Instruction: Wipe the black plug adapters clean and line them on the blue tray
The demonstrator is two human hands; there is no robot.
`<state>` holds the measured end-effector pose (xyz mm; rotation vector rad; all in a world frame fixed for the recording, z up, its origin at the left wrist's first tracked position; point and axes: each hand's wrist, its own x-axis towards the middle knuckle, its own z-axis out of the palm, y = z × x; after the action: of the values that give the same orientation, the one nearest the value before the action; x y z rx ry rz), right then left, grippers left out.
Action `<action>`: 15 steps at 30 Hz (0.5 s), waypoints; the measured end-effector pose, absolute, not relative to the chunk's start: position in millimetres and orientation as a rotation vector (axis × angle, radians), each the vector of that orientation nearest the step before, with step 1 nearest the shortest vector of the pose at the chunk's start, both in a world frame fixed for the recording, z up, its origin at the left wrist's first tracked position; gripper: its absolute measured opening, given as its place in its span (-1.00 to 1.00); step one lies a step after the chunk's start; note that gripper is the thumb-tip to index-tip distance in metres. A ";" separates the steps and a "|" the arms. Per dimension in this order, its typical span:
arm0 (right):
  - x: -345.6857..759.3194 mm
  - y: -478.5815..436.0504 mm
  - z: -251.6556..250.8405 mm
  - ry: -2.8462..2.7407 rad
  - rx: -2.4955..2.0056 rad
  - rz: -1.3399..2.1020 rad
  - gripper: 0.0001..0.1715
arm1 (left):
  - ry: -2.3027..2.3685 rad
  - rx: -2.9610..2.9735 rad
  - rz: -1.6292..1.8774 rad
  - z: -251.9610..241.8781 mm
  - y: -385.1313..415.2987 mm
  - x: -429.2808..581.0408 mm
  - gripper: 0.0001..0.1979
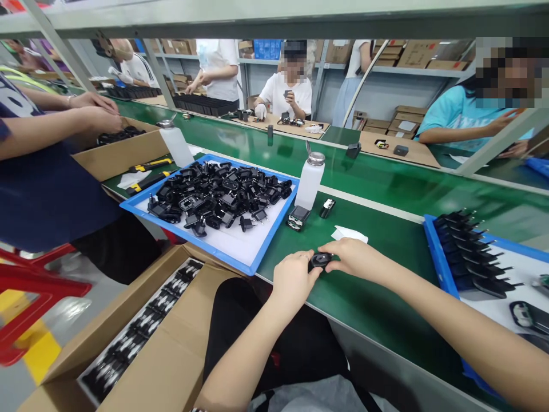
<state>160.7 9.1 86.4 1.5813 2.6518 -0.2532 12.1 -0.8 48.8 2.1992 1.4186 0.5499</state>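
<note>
Both my hands meet over the near edge of the green table (377,240). My left hand (294,280) and my right hand (354,257) pinch the same small black plug adapter part (319,260) between their fingers. A folded white cloth (348,233) lies just behind my right hand. To the left stands a blue tray (257,260) heaped with several loose black plug adapters (217,194). At the right, a second blue tray (435,252) holds a neat row of black adapters (472,252) with their pins pointing right.
A white dispenser bottle (309,180) stands by the left tray, with two small dark parts (298,217) beside it. An open cardboard box (141,343) of black parts sits below the table at my left. A person in dark blue (47,171) works at my left; others sit across the green conveyor.
</note>
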 end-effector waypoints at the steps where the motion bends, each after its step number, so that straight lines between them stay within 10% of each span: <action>1: 159.0 10.9 88.5 2.618 1.564 -0.245 -0.77 | 1.445 2.221 0.489 54.0 -1.2 13.8 -0.70; 15: 145.4 28.0 99.8 2.484 1.477 -0.324 -0.89 | 1.468 2.242 -0.171 103.2 24.1 37.2 -0.91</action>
<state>145.4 28.0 99.8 1.4774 2.4844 -0.3239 37.2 24.1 103.2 2.2423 1.4675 -0.1710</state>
